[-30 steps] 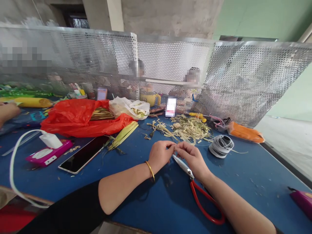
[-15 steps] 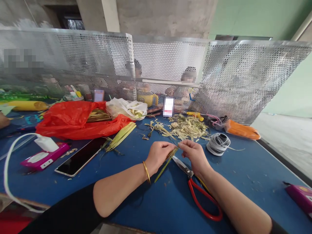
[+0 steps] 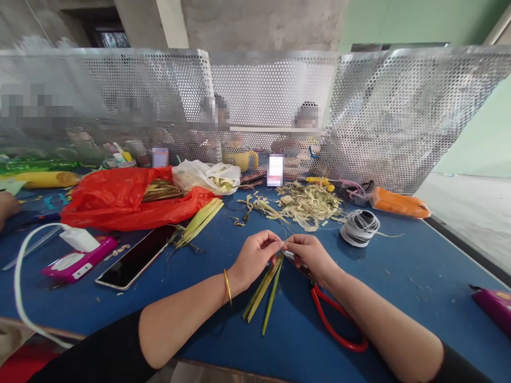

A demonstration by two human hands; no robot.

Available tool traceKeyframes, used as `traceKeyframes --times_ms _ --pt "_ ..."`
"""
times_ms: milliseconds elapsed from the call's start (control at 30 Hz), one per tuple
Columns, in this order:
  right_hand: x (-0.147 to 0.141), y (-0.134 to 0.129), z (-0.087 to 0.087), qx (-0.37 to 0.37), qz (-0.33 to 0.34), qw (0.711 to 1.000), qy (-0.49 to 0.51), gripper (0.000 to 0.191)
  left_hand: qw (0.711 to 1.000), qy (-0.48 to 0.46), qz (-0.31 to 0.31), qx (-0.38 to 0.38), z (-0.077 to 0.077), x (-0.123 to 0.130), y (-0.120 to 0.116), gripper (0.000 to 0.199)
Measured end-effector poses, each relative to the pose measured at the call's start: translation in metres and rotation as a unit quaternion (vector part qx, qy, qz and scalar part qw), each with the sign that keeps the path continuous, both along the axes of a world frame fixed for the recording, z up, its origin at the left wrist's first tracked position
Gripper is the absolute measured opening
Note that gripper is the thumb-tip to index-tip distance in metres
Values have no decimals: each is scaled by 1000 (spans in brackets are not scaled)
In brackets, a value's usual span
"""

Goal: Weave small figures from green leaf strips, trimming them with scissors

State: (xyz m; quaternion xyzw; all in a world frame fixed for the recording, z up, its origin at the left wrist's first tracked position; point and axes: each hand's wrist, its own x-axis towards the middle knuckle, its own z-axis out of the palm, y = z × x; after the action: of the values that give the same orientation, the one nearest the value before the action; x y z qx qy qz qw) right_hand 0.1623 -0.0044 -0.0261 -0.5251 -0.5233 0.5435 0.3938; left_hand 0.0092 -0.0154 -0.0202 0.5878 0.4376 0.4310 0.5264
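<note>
My left hand [image 3: 257, 252] is closed in a pinch at the top of a few yellow-green plant strips [image 3: 265, 287], which fan out below it toward me. My right hand [image 3: 309, 254] is also pinched, its fingertips meeting the left ones; what they hold is too small to make out. Red-handled scissors [image 3: 335, 327] lie on the table beneath my right hand, which covers most of the blades. Right of my hands stands a spool of pale grey cord [image 3: 360, 229] with a loose end trailing. A pile of dry plant shreds [image 3: 309, 205] lies beyond my fingers.
On the blue table [image 3: 223, 340], a red plastic bag [image 3: 104, 199] with strips, a phone [image 3: 138, 258] and a purple power strip [image 3: 80, 260] sit left. An orange packet [image 3: 399, 203] lies right. A perforated metal screen [image 3: 275, 90] stands behind; people sit beyond it.
Both hands have shifted slightly left, still pinched together. The plant strips have swung down and spread toward me. More of the scissor blades is now covered by my right hand.
</note>
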Motion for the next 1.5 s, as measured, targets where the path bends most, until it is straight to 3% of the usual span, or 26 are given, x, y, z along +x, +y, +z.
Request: traceKeyframes --times_ms 100,200,300,467,567,700,867,1233,1500 --pt "-1 1 -2 25 21 999 -37 16 999 -7 -44 -6 -3 -1 0 15" --pt "0 1 -2 46 40 994 -85 8 999 13 -44 -18 -8 0 1 15" --pt "5 1 1 81 42 984 -156 21 998 26 -21 -56 -13 0 3 13" --pt "12 -5 14 218 124 887 -389 12 994 42 -9 -99 -14 -5 8 11" --pt "12 -8 19 228 146 874 -403 14 990 61 -6 -124 -13 -9 12 11" --pt "9 -8 17 205 156 912 -318 9 985 61 -22 -163 -10 -11 14 9" --pt "4 -2 6 212 106 949 -208 20 983 64 -66 -156 -13 -11 15 15" --pt "0 1 -1 243 61 940 -230 15 970 90 -163 -155 -12 -17 19 16" --pt "-2 -1 -1 230 50 936 -262 16 967 94 -183 -152 -7 -17 18 15"
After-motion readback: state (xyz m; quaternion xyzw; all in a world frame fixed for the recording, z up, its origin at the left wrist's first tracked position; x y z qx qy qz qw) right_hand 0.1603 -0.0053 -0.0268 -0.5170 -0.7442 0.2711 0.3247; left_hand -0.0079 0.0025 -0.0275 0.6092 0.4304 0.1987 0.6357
